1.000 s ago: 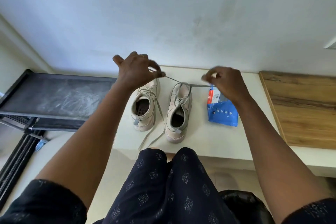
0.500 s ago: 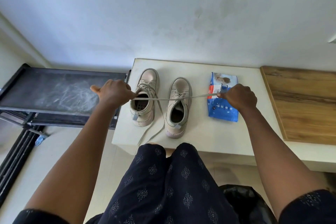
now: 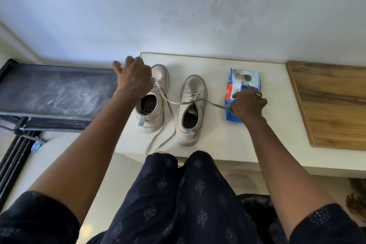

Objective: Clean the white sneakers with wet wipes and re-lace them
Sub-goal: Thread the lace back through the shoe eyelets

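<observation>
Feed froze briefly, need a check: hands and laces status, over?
Right hand pinching right sneaker lace, over wipes pack. Left hand above left sneaker, grip unclear. Loose lace ends trailing off table edge.

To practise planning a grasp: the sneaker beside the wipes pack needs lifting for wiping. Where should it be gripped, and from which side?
Probably the heel collar of the sneaker, pinched at the grey tab, coming from the near table edge. The heel points toward the person, the mouth faces up, and the lace runs ahead of the mouth, clear of the heel.
</observation>
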`<state>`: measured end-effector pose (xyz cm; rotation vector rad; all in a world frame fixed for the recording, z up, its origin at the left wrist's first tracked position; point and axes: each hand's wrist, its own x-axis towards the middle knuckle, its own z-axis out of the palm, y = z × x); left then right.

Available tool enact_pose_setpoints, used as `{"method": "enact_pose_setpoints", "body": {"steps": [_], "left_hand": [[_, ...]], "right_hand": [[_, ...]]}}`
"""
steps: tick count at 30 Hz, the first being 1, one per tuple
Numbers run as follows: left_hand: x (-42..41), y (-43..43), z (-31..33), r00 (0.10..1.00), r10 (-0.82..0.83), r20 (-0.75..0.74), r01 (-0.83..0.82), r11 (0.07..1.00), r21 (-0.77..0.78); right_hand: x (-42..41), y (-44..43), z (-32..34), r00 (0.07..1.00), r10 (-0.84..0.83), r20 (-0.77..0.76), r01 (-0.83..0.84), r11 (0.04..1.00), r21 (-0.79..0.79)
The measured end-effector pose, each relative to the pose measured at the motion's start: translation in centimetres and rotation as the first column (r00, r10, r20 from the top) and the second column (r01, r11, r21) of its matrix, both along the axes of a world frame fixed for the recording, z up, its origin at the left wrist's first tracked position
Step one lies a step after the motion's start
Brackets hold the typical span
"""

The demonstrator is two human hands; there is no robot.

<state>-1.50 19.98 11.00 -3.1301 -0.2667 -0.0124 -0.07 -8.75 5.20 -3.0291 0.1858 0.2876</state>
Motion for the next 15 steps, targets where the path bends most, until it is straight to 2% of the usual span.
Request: {"method": "enact_pose_setpoints", "body": {"steps": [2,4,6,8,11,15], "left_hand": [[1.2,-1.6,-0.4,0.992,-0.121,0.026,0.122,0.991,-0.052],[1.5,-3.7,-0.8,0.972,-0.235,0.012,0.232,0.947,-0.221],[0.6,-5.7,-1.5,0.957,-0.274,-0.1,0.21,0.886,-0.413],[-0.7,-6.8,-2.3,0.95,-0.244,-0.195,0.125,0.869,-0.479],[-1.9,-6.7,-3.0,0.968,-0.158,-0.194,0.013,0.805,-0.594],[-2.2,-6.6,-3.1,0.985,-0.073,-0.154,-0.043,0.77,-0.637]], "right_hand": [[0.3,1.6,0.3,0.996,0.086,0.028,-0.09,0.962,0.259],[-0.1,3.5,0.5,0.989,0.136,0.061,-0.147,0.815,0.561],[-0.8,5.2,0.7,0.985,0.15,0.084,-0.166,0.696,0.698],[-1.1,6.0,0.3,0.986,0.149,0.07,-0.152,0.669,0.727],[-1.1,6.3,-0.1,0.993,0.086,0.077,-0.114,0.644,0.756],[-0.6,6.7,-0.1,0.986,0.103,0.128,-0.161,0.747,0.645]]}}
